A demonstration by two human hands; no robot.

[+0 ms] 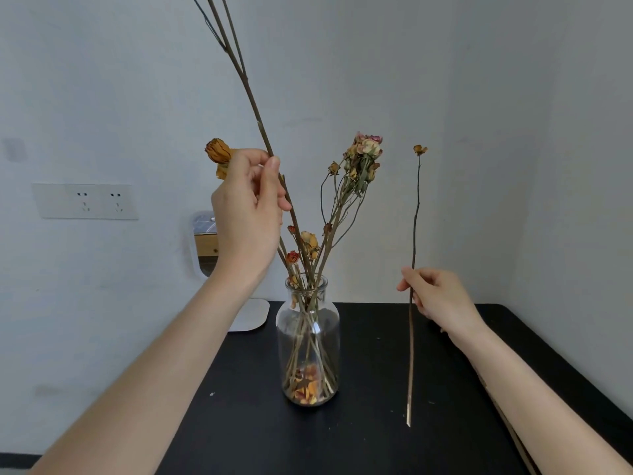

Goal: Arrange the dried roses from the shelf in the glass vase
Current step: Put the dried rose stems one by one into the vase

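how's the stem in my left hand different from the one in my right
Left stem leans, forks high and leaves the frame; right stem stands nearly upright, unforked, topped by a bud. Left stem's foot seems to enter the vase; right stem's hangs outside. Both are thin and dry.

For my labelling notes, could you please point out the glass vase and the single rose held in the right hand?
glass vase [331, 337], head view, bare glass of its right wall.
single rose [419, 150], head view, its dried bud at the top.
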